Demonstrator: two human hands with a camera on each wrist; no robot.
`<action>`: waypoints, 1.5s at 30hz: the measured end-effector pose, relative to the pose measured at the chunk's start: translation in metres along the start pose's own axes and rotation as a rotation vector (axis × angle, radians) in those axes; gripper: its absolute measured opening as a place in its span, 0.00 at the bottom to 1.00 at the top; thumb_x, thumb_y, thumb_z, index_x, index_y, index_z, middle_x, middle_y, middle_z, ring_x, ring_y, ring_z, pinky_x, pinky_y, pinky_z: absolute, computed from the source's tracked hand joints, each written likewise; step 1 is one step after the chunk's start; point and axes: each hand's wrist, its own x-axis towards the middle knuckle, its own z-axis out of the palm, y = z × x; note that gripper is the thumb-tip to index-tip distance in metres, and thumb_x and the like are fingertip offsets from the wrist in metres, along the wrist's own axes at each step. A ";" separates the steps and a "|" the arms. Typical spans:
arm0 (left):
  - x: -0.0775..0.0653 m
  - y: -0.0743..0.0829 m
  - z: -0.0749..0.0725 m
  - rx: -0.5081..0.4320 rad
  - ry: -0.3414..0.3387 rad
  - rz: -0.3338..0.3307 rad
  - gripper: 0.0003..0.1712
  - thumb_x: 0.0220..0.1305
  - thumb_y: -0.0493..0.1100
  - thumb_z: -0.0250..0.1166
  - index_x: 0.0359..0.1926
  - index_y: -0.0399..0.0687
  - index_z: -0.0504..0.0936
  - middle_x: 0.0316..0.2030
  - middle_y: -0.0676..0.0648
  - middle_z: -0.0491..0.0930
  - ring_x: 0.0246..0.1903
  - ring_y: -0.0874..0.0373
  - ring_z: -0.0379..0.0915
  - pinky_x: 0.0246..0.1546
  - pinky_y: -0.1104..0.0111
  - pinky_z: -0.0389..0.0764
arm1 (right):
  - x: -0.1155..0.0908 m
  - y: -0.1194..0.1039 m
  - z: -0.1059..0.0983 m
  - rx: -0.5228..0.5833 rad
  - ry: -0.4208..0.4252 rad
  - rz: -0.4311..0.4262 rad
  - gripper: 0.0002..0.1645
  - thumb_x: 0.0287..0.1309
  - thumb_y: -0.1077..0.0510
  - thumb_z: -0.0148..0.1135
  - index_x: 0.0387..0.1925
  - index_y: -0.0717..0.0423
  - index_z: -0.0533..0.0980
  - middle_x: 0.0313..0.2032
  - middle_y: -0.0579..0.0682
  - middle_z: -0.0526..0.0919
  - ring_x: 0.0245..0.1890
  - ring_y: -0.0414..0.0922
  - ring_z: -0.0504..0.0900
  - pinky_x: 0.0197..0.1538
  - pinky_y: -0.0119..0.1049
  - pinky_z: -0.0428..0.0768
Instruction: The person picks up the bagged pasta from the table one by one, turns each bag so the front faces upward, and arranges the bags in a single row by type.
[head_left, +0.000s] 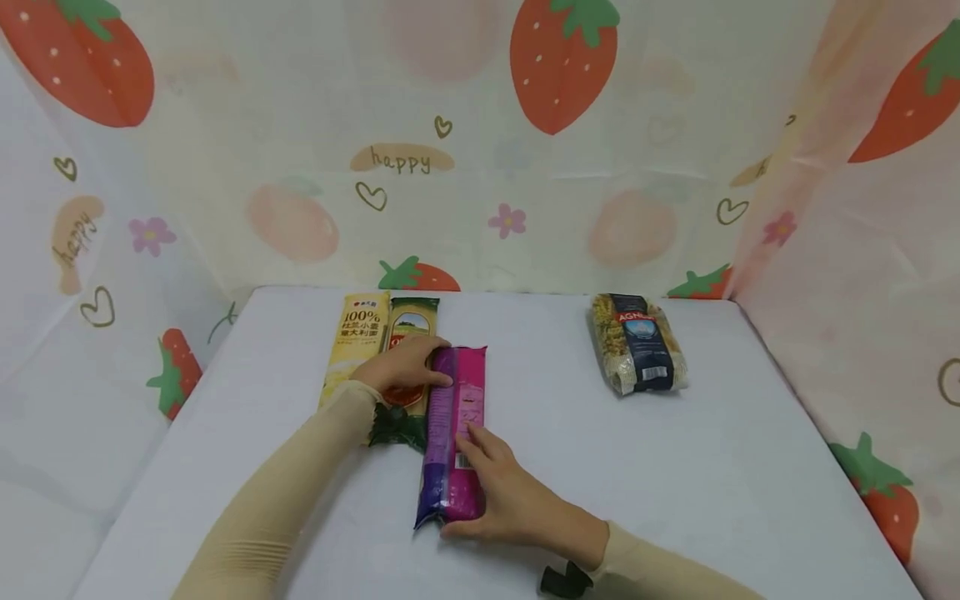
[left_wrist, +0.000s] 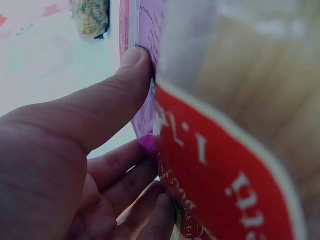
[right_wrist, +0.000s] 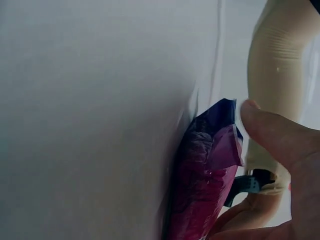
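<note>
A long purple-and-pink plastic packet [head_left: 470,387] lies lengthwise on the white table. At its far end, my left hand [head_left: 403,364] grips it, with the thumb [left_wrist: 132,70] on its face and the fingers bent at the end. My right hand [head_left: 517,500] rests against the near right side, fingers touching the packet; the thumb [right_wrist: 275,132] is spread by the near end, apart from the crimped tip. Just left lie a spaghetti packet [head_left: 415,319] with a red label, partly hidden under my left hand, and a yellow pasta packet [head_left: 362,333].
A clear bag of short pasta [head_left: 637,343] with a dark label lies at the back right of the table [head_left: 720,467]. Strawberry-printed cloth [head_left: 480,208] hangs behind and along both sides. Dark straps [head_left: 566,579] are on both wrists.
</note>
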 end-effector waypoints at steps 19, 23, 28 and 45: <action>0.000 0.012 0.002 0.072 -0.017 -0.036 0.41 0.75 0.53 0.71 0.77 0.34 0.68 0.74 0.32 0.70 0.76 0.34 0.60 0.78 0.45 0.63 | 0.009 -0.021 0.008 -0.341 -0.021 0.049 0.80 0.42 0.25 0.85 0.85 0.58 0.56 0.82 0.70 0.54 0.80 0.66 0.59 0.53 0.53 0.89; -0.001 0.013 0.002 0.064 -0.025 -0.039 0.40 0.74 0.55 0.72 0.74 0.35 0.70 0.71 0.33 0.72 0.75 0.35 0.60 0.77 0.45 0.64 | 0.009 -0.023 0.007 -0.373 -0.010 0.055 0.77 0.44 0.28 0.85 0.85 0.56 0.57 0.80 0.68 0.59 0.78 0.63 0.64 0.53 0.52 0.89; -0.002 0.015 0.001 0.039 -0.016 -0.031 0.38 0.74 0.54 0.72 0.72 0.36 0.70 0.69 0.33 0.73 0.75 0.36 0.60 0.76 0.45 0.65 | 0.011 -0.022 0.002 -0.374 -0.017 0.067 0.73 0.47 0.32 0.86 0.85 0.54 0.57 0.81 0.66 0.59 0.77 0.62 0.66 0.56 0.52 0.88; -0.003 0.011 0.001 -0.064 0.038 0.000 0.35 0.75 0.53 0.70 0.69 0.32 0.75 0.63 0.34 0.79 0.65 0.41 0.74 0.71 0.48 0.74 | 0.002 0.006 -0.007 -0.145 0.017 -0.038 0.70 0.48 0.42 0.87 0.84 0.58 0.59 0.81 0.66 0.60 0.78 0.60 0.67 0.74 0.49 0.74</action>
